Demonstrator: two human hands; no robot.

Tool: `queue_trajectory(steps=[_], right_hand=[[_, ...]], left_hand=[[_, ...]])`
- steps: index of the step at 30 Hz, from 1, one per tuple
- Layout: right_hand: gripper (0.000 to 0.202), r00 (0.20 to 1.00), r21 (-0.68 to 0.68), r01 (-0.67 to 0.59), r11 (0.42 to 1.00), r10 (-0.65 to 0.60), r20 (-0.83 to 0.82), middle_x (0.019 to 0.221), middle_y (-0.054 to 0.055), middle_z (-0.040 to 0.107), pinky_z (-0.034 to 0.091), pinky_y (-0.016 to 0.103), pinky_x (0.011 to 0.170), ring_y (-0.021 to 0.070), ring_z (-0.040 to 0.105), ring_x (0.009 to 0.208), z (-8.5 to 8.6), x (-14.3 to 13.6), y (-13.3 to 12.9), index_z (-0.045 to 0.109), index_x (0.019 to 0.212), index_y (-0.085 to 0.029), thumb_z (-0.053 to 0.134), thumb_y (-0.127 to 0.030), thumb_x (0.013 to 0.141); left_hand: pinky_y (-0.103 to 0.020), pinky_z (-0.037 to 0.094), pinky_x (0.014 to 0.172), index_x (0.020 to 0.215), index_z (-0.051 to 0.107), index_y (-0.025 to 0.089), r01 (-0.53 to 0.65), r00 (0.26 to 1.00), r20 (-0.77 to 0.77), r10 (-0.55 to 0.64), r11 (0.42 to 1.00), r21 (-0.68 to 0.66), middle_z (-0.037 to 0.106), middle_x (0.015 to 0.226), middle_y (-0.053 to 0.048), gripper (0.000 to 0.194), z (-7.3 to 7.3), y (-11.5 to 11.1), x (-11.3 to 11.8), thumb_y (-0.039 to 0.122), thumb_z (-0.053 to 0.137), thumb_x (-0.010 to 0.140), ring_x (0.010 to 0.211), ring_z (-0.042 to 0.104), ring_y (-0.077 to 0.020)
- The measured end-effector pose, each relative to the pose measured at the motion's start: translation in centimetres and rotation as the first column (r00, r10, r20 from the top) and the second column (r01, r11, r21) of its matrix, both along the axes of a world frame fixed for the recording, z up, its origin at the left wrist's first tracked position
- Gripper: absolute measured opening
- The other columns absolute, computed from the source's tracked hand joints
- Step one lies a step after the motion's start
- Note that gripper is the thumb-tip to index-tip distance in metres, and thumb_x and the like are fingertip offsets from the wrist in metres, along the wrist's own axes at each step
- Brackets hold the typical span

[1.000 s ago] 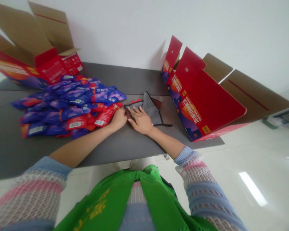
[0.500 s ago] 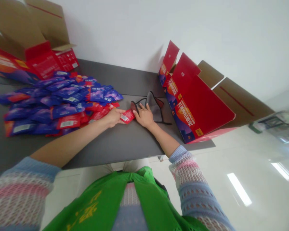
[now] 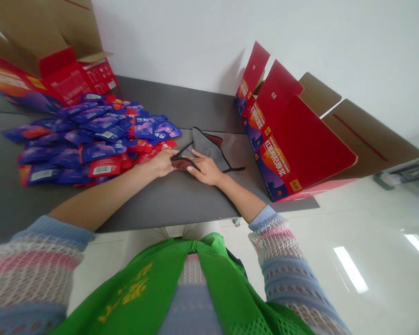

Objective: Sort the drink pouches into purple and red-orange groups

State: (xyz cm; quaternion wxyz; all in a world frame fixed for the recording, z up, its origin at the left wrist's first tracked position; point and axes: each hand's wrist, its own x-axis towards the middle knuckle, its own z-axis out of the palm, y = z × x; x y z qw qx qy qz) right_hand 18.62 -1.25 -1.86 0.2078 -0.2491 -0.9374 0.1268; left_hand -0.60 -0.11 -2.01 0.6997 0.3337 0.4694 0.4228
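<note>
A grey fabric piece with black edging (image 3: 209, 148), black straps and a reddish-brown inner side lies on the table between the pile and the right box. It looks like a cloth face mask. My left hand (image 3: 163, 164) is closed at its left end, beside the raised brown flap. My right hand (image 3: 207, 170) holds the same flap from the right, thumb and fingers around it. Left of my hands, blue packets (image 3: 101, 123) and red packets (image 3: 106, 166) form a heap, its edge close to my left wrist. No red packet shows between my hands.
An open red and blue carton (image 3: 279, 149) with raised flaps stands on the right of the grey table (image 3: 181, 200). Another open carton (image 3: 66, 77) stands at the back left, behind the heap. A white wall (image 3: 181, 51) rises behind the table.
The red packet in my left hand has gone out of sight. The fabric piece has shifted left, its brown flap now between my hands. The view has tilted slightly.
</note>
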Motion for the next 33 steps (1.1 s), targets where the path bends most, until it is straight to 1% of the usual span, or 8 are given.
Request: queue_trajectory(steps=[7, 11, 13, 19, 23, 27, 30, 33], right_hand=[[0.078, 0.995, -0.105, 0.104, 0.989, -0.101, 0.025, 0.082, 0.011, 0.072, 0.048, 0.028, 0.090, 0.0232, 0.068, 0.112, 1.3, 1.5, -0.5, 0.065, 0.071, -0.016, 0.009, -0.060, 0.103], [0.071, 0.938, -0.055, 0.309, 0.949, -0.295, 0.182, 0.086, 0.010, 0.073, 0.041, 0.027, 0.072, 0.0186, 0.070, 0.084, 3.1, 2.4, -0.6, 0.067, 0.076, -0.014, 0.017, -0.054, 0.106], [0.068, 0.881, 0.001, 0.415, 0.910, -0.403, 0.248, 0.088, 0.011, 0.074, 0.039, 0.028, 0.069, 0.0194, 0.070, 0.083, 3.2, 2.9, -0.1, 0.070, 0.081, -0.013, 0.021, -0.052, 0.106], [0.075, 0.741, 0.092, 0.611, 0.786, -0.609, 0.284, 0.098, 0.015, 0.076, 0.043, 0.029, 0.074, 0.0232, 0.071, 0.096, 1.5, 3.3, 1.6, 0.075, 0.091, -0.012, 0.016, -0.057, 0.105], [0.073, 0.699, 0.113, 0.647, 0.754, -0.645, 0.308, 0.105, 0.017, 0.075, 0.048, 0.030, 0.082, 0.0264, 0.066, 0.115, 0.9, 3.0, 1.8, 0.076, 0.094, -0.013, 0.019, -0.057, 0.105], [0.066, 0.734, 0.092, 0.615, 0.783, -0.611, 0.297, 0.105, 0.014, 0.076, 0.047, 0.032, 0.099, 0.0244, 0.065, 0.121, 0.9, 2.5, 1.7, 0.074, 0.106, -0.014, 0.022, -0.055, 0.105], [0.062, 0.814, 0.071, 0.523, 0.849, -0.522, 0.256, 0.112, 0.014, 0.075, 0.038, 0.032, 0.114, 0.0221, 0.065, 0.121, 0.8, 1.9, 1.0, 0.068, 0.121, -0.011, 0.026, -0.053, 0.105], [0.058, 0.892, 0.054, 0.405, 0.913, -0.408, 0.193, 0.127, 0.012, 0.070, 0.039, 0.034, 0.115, 0.0227, 0.061, 0.128, 0.8, 0.9, -0.2, 0.065, 0.129, -0.012, 0.030, -0.052, 0.105]], left_hand=[[-0.026, 0.058, 0.067, 0.106, 0.074, 0.008, -0.091, 0.988, -0.121, 0.097, 0.995, 0.048, 0.076, 0.078, -0.009, 0.045, 0.3, -1.2, 0.9, -0.005, 0.041, 0.079, 0.070, 0.071, -0.0171], [-0.033, 0.060, 0.071, 0.114, 0.071, 0.006, -0.020, 0.987, -0.157, 0.024, 0.999, 0.027, 0.076, 0.084, -0.012, 0.041, 0.1, -1.0, 0.5, -0.002, 0.045, 0.084, 0.069, 0.071, -0.0183], [-0.036, 0.060, 0.072, 0.114, 0.071, 0.004, 0.007, 0.988, -0.155, -0.001, 0.999, 0.041, 0.076, 0.084, -0.013, 0.037, -0.1, -0.9, 0.3, 0.001, 0.048, 0.086, 0.068, 0.071, -0.0195], [-0.036, 0.060, 0.075, 0.118, 0.069, 0.005, 0.023, 0.985, -0.171, -0.011, 0.997, 0.068, 0.076, 0.087, -0.012, 0.037, -0.3, -1.1, 0.0, 0.001, 0.048, 0.088, 0.073, 0.071, -0.0198], [-0.035, 0.060, 0.072, 0.116, 0.070, 0.004, 0.112, 0.979, -0.176, -0.101, 0.992, 0.055, 0.077, 0.089, -0.014, 0.035, -0.3, -1.0, -0.4, 0.001, 0.052, 0.086, 0.073, 0.072, -0.0214], [-0.032, 0.060, 0.068, 0.111, 0.072, 0.006, 0.125, 0.976, -0.184, -0.114, 0.991, 0.052, 0.077, 0.089, -0.015, 0.032, -0.3, -1.0, -0.5, 0.002, 0.055, 0.084, 0.074, 0.074, -0.0220], [-0.030, 0.060, 0.068, 0.105, 0.071, 0.007, 0.102, 0.976, -0.197, -0.094, 0.994, 0.029, 0.076, 0.085, -0.013, 0.029, 0.1, -1.1, -0.3, 0.001, 0.052, 0.085, 0.073, 0.074, -0.0208], [-0.030, 0.060, 0.066, 0.096, 0.070, 0.006, 0.076, 0.975, -0.208, -0.073, 0.997, 0.004, 0.075, 0.079, -0.011, 0.025, 0.7, -1.2, 0.0, -0.001, 0.049, 0.084, 0.067, 0.072, -0.0186]])
